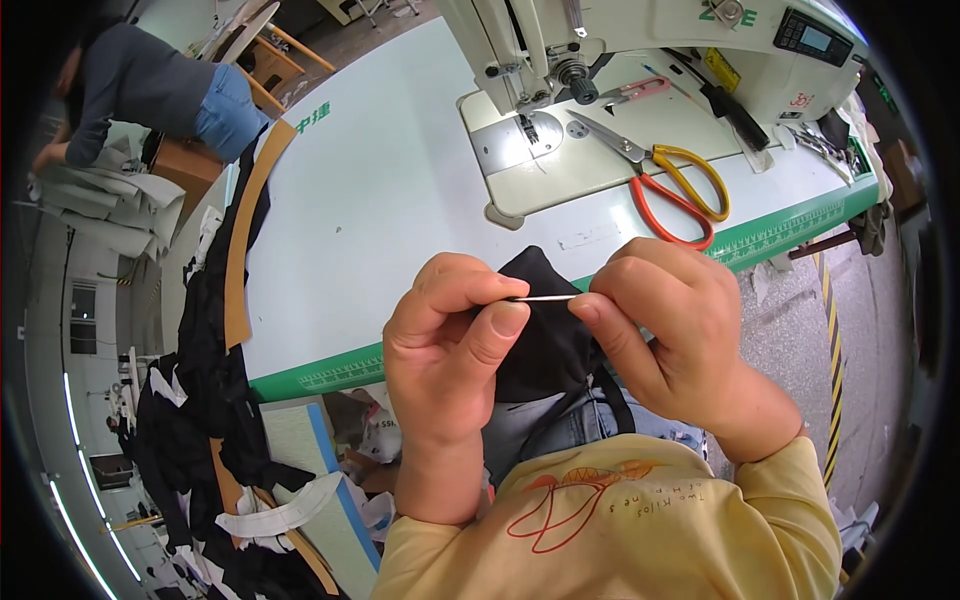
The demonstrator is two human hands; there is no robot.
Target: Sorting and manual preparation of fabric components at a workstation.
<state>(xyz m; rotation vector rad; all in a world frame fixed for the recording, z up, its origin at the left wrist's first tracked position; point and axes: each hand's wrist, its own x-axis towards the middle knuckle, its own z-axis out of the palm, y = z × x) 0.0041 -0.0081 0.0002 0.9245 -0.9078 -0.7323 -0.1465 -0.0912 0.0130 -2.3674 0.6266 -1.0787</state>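
Above the table's near edge, my left hand (440,340) and my right hand (675,310) face each other with a thin, needle-like metal piece (547,298) stretched between their fingertips. Thumb and forefinger of my left hand pinch its dark end, where a bit of something black shows. My right thumb and curled forefinger grip the other end, whose tip is hidden. Black cloth (545,350) hangs behind and below the fingers, over my lap; whether either hand holds it too, I cannot tell.
Ahead stands a sewing machine (520,60) on a white table (380,180) with a green ruled edge. Scissors (665,180) and pink thread snips (638,90) lie beside its needle plate. Dark garment pieces (215,400) drape at the left. Another person (150,85) bends over at the far left.
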